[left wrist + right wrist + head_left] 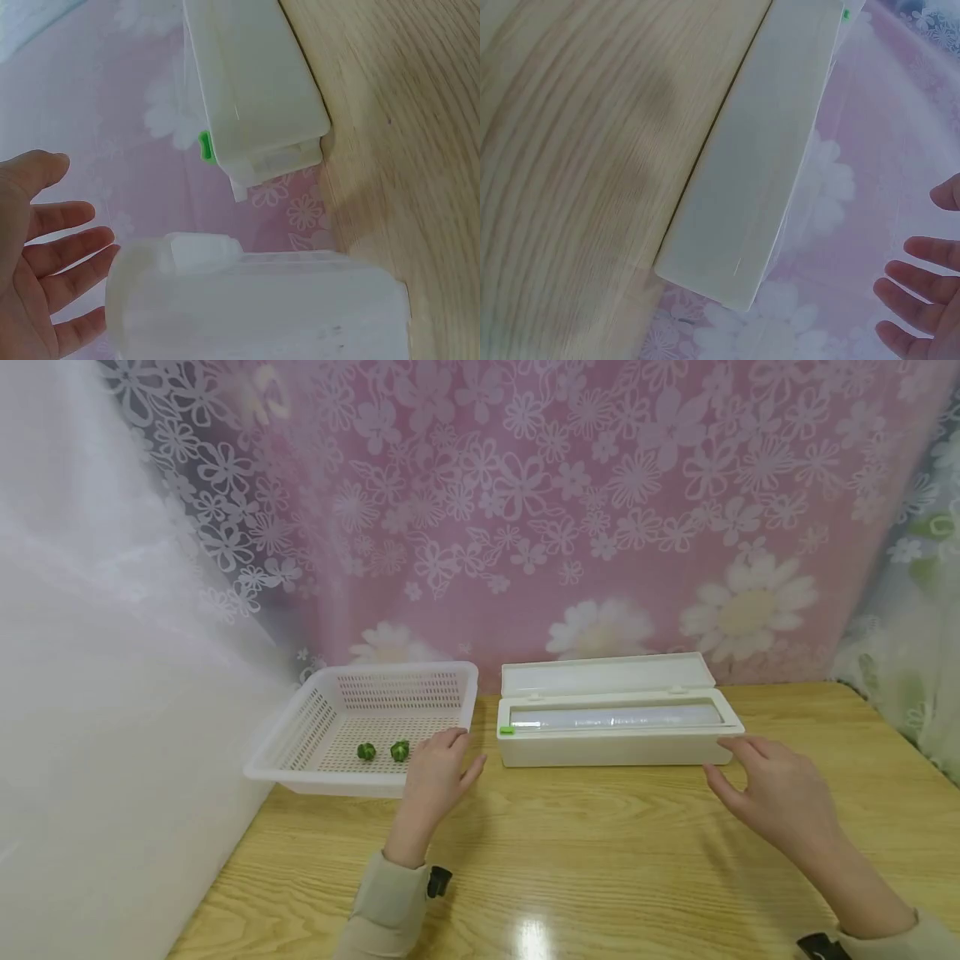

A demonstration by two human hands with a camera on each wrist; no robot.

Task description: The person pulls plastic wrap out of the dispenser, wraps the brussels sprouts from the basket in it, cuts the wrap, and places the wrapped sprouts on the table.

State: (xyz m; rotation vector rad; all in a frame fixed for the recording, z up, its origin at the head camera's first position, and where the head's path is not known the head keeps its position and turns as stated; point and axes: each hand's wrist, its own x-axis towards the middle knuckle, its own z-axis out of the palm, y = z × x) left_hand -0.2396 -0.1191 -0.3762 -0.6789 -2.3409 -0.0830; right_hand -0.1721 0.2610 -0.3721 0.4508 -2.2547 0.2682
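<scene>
Basket (330,782), white box (607,752) on wood-grain table (577,843); pink floral curtain (525,510) behind; all fingers (84,276) spread.

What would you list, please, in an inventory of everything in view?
Basket: one, white, left on table
Vegetable pieces: two, green, inside basket
Box: one, white, right of basket
Lid: one, white, raised behind box
Roll: one, whitish, inside box
Slider: one, green, box's left end
Table: one, light wood, beneath everything
Backdrop: one, mostly pink with flowers, behind table
Sheet: one, whitish, far left
Black wrist pieces: two, at the wrists
Sleeves: two, beige, lower edge
Left hand: one, by basket's right side
Right hand: one, near box's right end
</scene>
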